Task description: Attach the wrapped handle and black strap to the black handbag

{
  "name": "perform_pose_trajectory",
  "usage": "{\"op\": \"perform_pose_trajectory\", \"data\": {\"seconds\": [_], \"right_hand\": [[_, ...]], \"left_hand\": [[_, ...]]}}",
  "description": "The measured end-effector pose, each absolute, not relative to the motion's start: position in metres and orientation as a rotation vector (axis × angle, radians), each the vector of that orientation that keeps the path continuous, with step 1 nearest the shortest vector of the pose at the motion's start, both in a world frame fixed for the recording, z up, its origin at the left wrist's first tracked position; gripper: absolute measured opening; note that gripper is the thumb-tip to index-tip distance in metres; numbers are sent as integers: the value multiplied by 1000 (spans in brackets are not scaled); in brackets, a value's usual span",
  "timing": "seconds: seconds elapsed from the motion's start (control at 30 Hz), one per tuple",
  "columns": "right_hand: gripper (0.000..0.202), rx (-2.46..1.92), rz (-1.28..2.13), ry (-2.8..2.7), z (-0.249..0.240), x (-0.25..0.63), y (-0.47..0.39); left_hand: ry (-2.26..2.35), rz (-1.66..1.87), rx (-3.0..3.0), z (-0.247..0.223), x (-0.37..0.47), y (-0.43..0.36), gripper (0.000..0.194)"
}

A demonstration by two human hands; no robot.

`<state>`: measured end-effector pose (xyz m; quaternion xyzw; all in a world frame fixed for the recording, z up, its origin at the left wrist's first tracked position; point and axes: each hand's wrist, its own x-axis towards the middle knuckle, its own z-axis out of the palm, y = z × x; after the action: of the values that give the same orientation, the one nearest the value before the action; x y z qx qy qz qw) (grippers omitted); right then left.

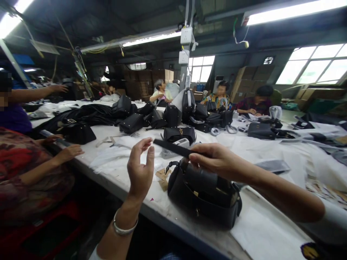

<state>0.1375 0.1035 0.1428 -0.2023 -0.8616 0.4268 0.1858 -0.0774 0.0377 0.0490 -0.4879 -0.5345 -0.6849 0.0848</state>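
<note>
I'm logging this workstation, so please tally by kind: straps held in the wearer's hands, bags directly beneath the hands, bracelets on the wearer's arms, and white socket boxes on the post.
Black strap, in the right hand: 1
Black bag: 1
Silver-coloured bracelet: 1
White socket boxes, upper and lower: 2
Total: 5

Left hand [140, 169] upright, half-curled; right hand [214, 157] pinching

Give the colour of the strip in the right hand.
Black; the strip shows best in the head view, the only one here.
</note>
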Motion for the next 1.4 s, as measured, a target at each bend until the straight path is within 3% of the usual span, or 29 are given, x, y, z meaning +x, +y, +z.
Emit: {"op": "perform_pose_trajectory", "data": {"seconds": [0.17, 0.3, 0.47, 0.73, 1.13, 1.4], "right_hand": [[30, -742, 1349, -2147, 112, 164, 128], [31, -800, 1455, -2147, 96, 174, 132], [34, -848, 1455, -2226, 81, 185, 130], [44, -838, 1395, -2264, 71, 175, 133], [46, -881, 1493, -2204, 49, 178, 147], [48, -964, 1321, -2202, 49, 181, 151]], "left_hand": [[-2259, -2107, -1732, -72, -105, 69, 54], [-2311, -2255, -2034, -104, -107, 83, 50], [-2242, -2637, -1916, -80, -117, 79, 44], [-1406, -3348, -1775, -19, -99, 81, 36], [-1334, -3352, -2009, 5, -54, 99, 46], [-1437, -3269, -2023, 14, -51, 101, 45]]}}
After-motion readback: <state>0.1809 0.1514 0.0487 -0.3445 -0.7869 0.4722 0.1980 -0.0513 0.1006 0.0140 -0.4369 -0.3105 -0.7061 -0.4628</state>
